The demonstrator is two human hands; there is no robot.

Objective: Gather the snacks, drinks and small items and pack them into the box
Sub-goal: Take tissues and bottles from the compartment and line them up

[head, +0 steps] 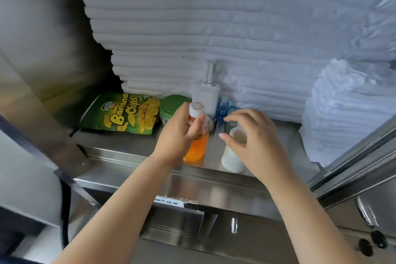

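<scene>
The fingers (198, 124) of the left hand (177, 133) are curled around the neck of the orange bottle (196, 148), just under its white cap. The grip looks firm, and the bottle stands upright on the steel shelf (120, 141). I judge that it should go straight up first, because the green-lidded jar (173, 106) stands close behind the hand on its left and the white charger (205, 98) stands right behind it.

To the right, the right hand (257, 139) hovers over the white container (232, 154). Its fingers are spread and bent and hold nothing. I cannot tell if a fingertip already touches the rim. It is better to lower this hand and take the container around its side, not by the top edge, as the top seems open and it may spill if tilted. The small blue bottle (222, 109) is just behind, so the fingers should not push backward.

The other things wait on the same shelf. The banana chips bag (122, 113) lies flat at the far left, beside the jar. Stacked white towels (192, 28) fill the space behind everything.

The box is not in view, so both items should be carried upright until it is found.
</scene>
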